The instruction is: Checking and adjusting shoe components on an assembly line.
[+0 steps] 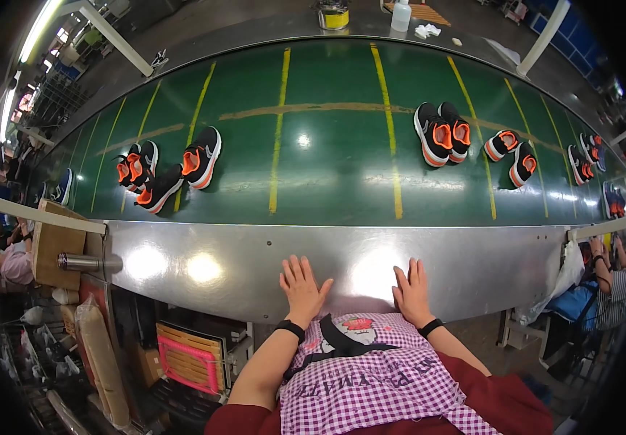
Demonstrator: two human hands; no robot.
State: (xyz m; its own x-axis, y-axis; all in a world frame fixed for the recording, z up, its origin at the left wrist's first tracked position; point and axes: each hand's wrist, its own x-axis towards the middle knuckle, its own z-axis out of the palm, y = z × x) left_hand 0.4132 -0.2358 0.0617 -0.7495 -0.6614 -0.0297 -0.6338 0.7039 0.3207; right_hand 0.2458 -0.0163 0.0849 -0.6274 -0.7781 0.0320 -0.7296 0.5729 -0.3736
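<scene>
My left hand (303,291) lies flat on the metal ledge (269,270), fingers spread and nothing in it. My right hand (411,293) rests on the same ledge with its fingers stretched out, also holding nothing. Beyond the ledge runs a green conveyor belt (335,167) with yellow cross lines. At its left lie several black sneakers with orange lining, among them a black sneaker (203,158) and another tipped sneaker (159,191). A pair of black sneakers (442,135) stands right of the middle, with two smaller sneakers (511,156) beside it. Neither hand touches a shoe.
A metal flask (81,262) lies at the ledge's left end by a cardboard box (58,250). On the far rim stand a can (333,16) and a white bottle (401,16). A pink-framed stool (190,359) is below left. Other people sit at both sides.
</scene>
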